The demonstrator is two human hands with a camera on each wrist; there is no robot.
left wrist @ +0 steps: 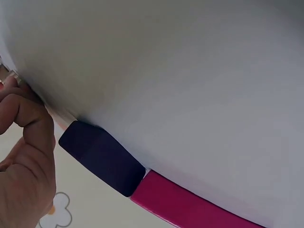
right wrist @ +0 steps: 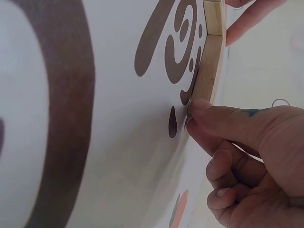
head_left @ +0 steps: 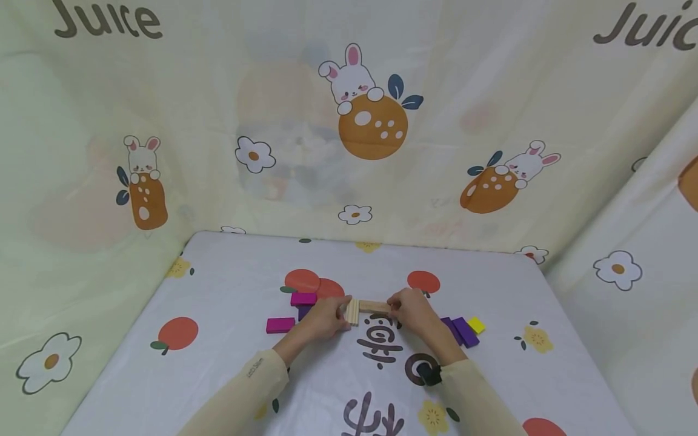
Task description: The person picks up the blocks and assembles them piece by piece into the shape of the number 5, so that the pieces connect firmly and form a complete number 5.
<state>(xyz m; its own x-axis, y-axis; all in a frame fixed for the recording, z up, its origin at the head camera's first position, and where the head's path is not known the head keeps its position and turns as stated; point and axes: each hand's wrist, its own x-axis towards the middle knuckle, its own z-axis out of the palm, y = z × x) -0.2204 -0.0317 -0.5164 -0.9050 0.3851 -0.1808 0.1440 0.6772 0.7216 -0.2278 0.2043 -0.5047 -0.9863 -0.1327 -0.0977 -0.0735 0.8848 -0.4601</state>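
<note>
My left hand [head_left: 339,316] grips a pale wooden block [head_left: 353,312] that stands on its side at the middle of the table. A second pale wooden block [head_left: 375,306] lies flat with one end against the first, and my right hand [head_left: 396,309] pinches its other end. In the right wrist view the thumb [right wrist: 223,118] presses the near end of that flat wooden block [right wrist: 210,69], with the other fingers curled below. The standing block [right wrist: 213,16] and a left fingertip [right wrist: 247,23] show at the top. The left wrist view shows curled fingers [left wrist: 28,137] beside a dark purple block [left wrist: 99,156] and a magenta block [left wrist: 190,206].
Two magenta blocks [head_left: 303,298] [head_left: 280,325] and a purple one [head_left: 303,312] lie left of my hands. Purple blocks [head_left: 462,332] and a yellow block [head_left: 476,325] lie to the right. The table wears a white printed cloth [head_left: 218,290]; printed curtains [head_left: 349,121] enclose it behind and at the sides.
</note>
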